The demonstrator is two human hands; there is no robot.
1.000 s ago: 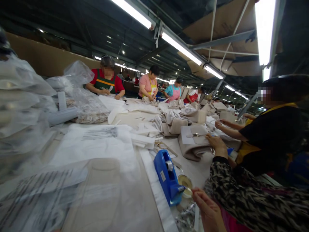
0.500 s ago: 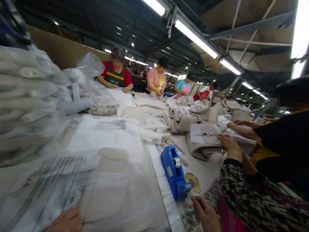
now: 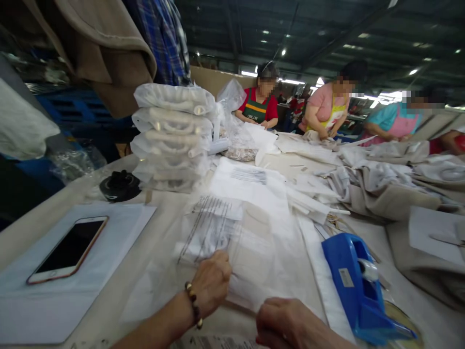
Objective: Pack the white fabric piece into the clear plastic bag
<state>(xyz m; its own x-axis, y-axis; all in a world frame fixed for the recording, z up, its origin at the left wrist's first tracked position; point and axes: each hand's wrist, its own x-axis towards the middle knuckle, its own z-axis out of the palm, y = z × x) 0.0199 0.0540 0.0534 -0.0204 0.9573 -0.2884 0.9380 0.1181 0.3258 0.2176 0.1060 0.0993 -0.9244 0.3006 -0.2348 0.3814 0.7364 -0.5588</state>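
A clear plastic bag (image 3: pixel 210 220) with lines of dark print lies before me, and a flat beige item (image 3: pixel 254 237) shows inside it. My left hand (image 3: pixel 212 281), with a beaded bracelet at the wrist, is closed on the near edge of this plastic bag. By the bag's near right corner, my right hand (image 3: pixel 286 322) has its fingers curled together. What they hold, if anything, is hidden below the hand. Under and beyond the bag are white printed bags (image 3: pixel 250 186) lying flat.
Right of my hands stands a blue tape dispenser (image 3: pixel 354 291). A stack of wrapped packages (image 3: pixel 172 140) rises at the left. Nearer are a black tape roll (image 3: pixel 119 185) and a phone (image 3: pixel 69 249) on white sheets. Beige bags (image 3: pixel 395 198) crowd the right; several co-workers stand across the table.
My view has swung left, bringing the phone and black roll into sight. My right hand has come from beside the tape dispenser to the plastic bag's near edge, its fingers now curled.
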